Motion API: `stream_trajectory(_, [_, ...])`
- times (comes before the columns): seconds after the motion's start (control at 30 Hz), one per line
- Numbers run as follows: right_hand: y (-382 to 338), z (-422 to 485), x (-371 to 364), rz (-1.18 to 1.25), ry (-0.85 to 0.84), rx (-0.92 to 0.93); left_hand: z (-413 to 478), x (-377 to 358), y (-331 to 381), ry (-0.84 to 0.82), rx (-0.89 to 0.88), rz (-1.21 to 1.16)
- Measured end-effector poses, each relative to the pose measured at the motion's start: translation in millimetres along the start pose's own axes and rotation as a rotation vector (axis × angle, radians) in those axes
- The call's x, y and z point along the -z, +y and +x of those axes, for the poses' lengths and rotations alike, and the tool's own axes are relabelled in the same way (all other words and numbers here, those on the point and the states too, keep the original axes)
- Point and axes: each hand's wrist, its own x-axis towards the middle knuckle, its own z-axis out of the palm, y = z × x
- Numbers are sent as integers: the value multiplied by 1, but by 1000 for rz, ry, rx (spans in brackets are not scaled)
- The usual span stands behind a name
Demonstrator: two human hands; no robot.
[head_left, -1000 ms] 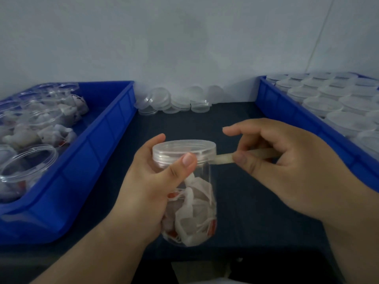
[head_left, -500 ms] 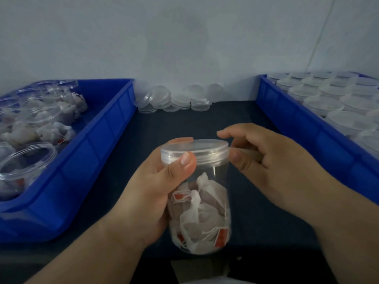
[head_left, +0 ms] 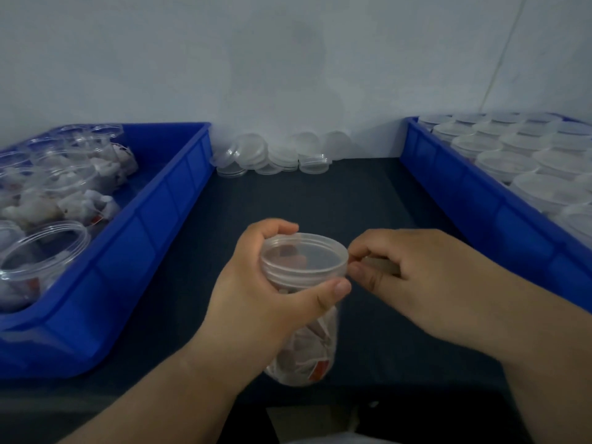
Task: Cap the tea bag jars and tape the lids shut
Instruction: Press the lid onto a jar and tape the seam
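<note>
My view: the left hand (head_left: 256, 302) has its fingers and thumb wrapped round the jar (head_left: 307, 354) just under the lid (head_left: 304, 257), so it's grasping it. The jar is capped, full of tea bags, tipped toward the camera and held over the table (head_left: 320, 193) near the middle of its front edge. The right hand (head_left: 426, 283) pinches a strip of tape (head_left: 381, 265) right at the lid's right rim. The left bin (head_left: 153, 213) along the table's left edge holds open jars (head_left: 45, 251), and the right bin (head_left: 480, 200) along the right edge holds capped jars (head_left: 506, 161). Spare lids (head_left: 272, 155) sit along the back edge by the wall.
</note>
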Motion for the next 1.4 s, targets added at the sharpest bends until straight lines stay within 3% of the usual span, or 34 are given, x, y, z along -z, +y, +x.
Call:
stream_trajectory(0.43, [-3, -1, -6, -74, 189, 83, -2, 0, -1, 85, 7, -130])
stream_trajectory(0.67, [-7, 6, -11, -55, 299, 28, -5, 9, 5, 113, -119, -17])
stream_trajectory(0.73, [8, 21, -11, -177, 316, -52, -3, 3, 14, 27, -197, -7])
stream_trajectory(0.8, [37, 38, -2, -273, 281, -310, -4, -7, 29, -151, -271, -11])
stream_trajectory(0.87, [66, 42, 7, -110, 314, -462, -1, -8, 35, -289, -214, 46])
stream_trajectory(0.93, [75, 39, 5, 4, 368, -388, -1, 3, 26, -126, -273, -50])
stream_trajectory(1.0, [67, 37, -11, -1, 272, -266, -6, 17, 20, 9, -251, -166])
stream_trajectory(1.17, [51, 36, -62, -203, -110, -159, 0, 10, 11, 100, -139, -330])
stream_trajectory(1.3, [56, 25, -77, -281, -253, -85, 3, 12, 1, 142, -75, -325])
stream_trajectory(1.4, [53, 26, -75, -283, -219, -84, 7, 14, -8, 170, -10, -337])
